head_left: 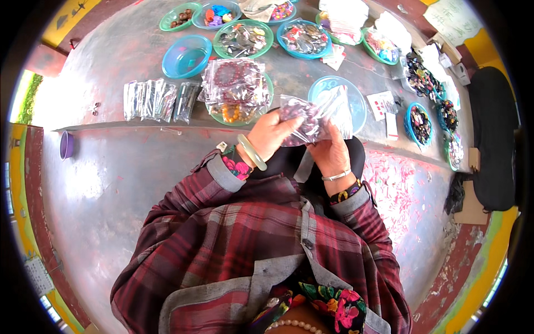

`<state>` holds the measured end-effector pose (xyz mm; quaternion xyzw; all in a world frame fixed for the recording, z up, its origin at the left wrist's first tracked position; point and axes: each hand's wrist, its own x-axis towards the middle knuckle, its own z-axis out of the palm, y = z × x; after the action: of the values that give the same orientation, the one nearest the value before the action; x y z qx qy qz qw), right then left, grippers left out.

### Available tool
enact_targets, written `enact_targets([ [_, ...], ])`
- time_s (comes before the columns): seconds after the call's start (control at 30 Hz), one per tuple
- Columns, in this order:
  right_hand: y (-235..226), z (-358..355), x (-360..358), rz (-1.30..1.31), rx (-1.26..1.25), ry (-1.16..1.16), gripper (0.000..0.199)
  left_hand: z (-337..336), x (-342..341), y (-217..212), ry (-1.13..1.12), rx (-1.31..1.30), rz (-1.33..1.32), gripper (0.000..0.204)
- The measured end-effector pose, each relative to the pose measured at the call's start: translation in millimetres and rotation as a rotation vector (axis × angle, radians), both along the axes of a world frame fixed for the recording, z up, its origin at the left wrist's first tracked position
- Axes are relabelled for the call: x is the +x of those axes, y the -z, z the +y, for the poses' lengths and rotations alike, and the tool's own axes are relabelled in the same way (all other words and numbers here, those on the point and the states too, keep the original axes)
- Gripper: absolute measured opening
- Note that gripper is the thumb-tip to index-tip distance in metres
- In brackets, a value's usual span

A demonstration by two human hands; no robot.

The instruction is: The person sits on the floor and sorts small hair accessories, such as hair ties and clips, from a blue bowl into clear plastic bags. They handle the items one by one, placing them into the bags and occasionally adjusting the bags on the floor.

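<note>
In the head view, a clear bag of dark purple beads (305, 118) is up in both hands, above the near edge of the grey worktop (289, 80) and in front of the person's lap. The beads appear to be inside already, so filling this bag looks done; whether it is sealed cannot be made out, and it is not yet laid down. To its left, a pile of clear bags (233, 83) with dark red and orange beads sits on a green tray (271, 92); these look packed, and a row of slim packets (147, 101) lies further left. How many more remain to be handled cannot be told. The left hand (268, 134) is closed on the bag's left end, thumb over the plastic, other fingers partly hidden. The right hand (332, 156) pinches near the lower right edge, thumb raised against the plastic, fingers curled below and partly out of sight. The beads bunch toward the left hand, while clear, shiny plastic (339, 111) reaches past the right thumb over a pale blue bowl (357, 103); whether that is all one bag is unclear.
</note>
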<state>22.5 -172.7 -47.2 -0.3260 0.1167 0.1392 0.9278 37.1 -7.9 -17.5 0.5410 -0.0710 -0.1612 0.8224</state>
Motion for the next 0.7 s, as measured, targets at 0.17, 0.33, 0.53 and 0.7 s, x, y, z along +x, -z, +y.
enact_targets([
  [0.17,-4,2,2,-0.061,0.194,0.015,0.043,0,0,-22,-0.031,0.462,-0.453,0.025],
  [0.33,-8,-4,3,-0.041,0.173,0.071,0.051,5,7,-22,-0.013,0.546,-0.315,0.023],
  [0.53,-10,-7,2,-0.056,0.217,0.042,0.044,10,1,-49,0.015,0.416,-0.392,0.031],
  [0.7,-5,-4,5,-0.056,0.265,0.001,0.053,21,4,-39,0.067,0.357,-0.385,0.035],
])
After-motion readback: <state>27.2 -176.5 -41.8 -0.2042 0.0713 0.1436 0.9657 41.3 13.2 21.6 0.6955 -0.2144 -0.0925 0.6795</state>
